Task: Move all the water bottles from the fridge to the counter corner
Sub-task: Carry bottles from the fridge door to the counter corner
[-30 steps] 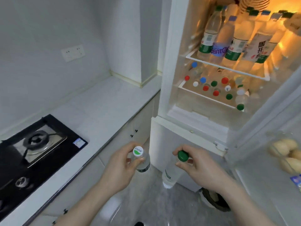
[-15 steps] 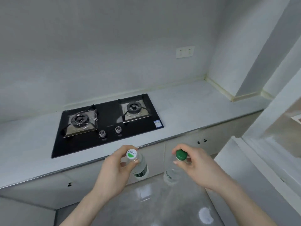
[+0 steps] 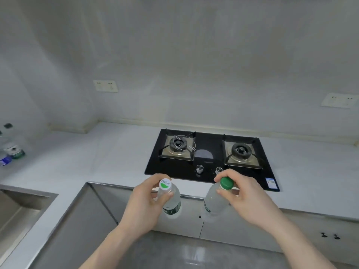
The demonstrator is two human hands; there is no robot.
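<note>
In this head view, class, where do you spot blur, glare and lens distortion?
Head view: the bottles on the counter at far left look smeared; the floor carries a pale glare patch; the counter edge bows from the wide-angle lens.

I'm looking at a home kitchen: a black two-burner gas hob (image 3: 211, 159) is set into a pale L-shaped table (image 3: 93, 152), with a steel sink (image 3: 17, 212) at my left, cabinet doors (image 3: 242, 232) below, and wall sockets (image 3: 105, 86) on the plain backsplash.
</note>
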